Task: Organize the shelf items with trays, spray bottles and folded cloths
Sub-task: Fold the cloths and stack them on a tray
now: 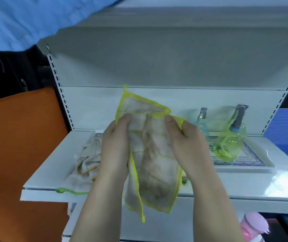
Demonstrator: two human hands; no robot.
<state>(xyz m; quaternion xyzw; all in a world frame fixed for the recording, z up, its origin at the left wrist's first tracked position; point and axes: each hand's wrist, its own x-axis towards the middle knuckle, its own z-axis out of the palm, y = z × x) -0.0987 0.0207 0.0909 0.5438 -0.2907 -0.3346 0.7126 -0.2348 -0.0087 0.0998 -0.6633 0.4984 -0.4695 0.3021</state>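
Both hands point(115, 147) point(188, 144) around yellow-edged cloth point(155, 173)

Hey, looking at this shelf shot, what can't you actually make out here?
Head view only:
- Blue bottle: lower body hidden behind the right hand and the held cloth.
- Left tray: only a corner shows; the crumpled cloth and left hand cover the rest.
- Both hands' fingers: behind the held cloth, only thumbs show.
- Pink container: cut off by the bottom edge.
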